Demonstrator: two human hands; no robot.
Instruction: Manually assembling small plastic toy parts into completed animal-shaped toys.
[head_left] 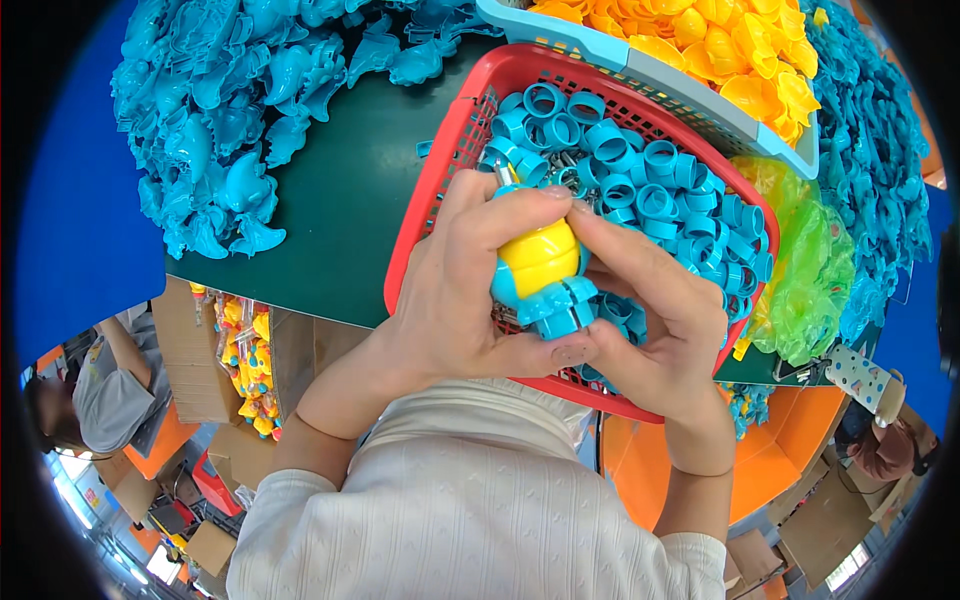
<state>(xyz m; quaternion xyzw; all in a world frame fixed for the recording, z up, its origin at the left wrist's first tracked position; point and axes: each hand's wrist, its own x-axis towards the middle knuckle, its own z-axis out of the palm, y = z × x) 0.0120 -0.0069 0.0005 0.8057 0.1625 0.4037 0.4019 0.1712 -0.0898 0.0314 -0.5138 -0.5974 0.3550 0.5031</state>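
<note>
Between my two hands, over a red plastic basket (420, 222), is a small blue and yellow plastic toy figure (540, 258) with a metal tip at its upper end. My left hand (450, 285) is wrapped round its left side, the thumb near the blue lower end. My right hand (660, 310) grips it from the right, index finger at the top and thumb at the bottom. The basket holds many blue plastic rings (655, 200), some hidden behind my hands, and a few metal parts among them.
A heap of blue shell parts (220, 110) covers the table's far left. Yellow shell parts (740, 50) fill a blue-grey basket (640, 62) at the back. Right of the red basket lie a green plastic bag (800, 270) and more blue parts (870, 150). People sit at both sides.
</note>
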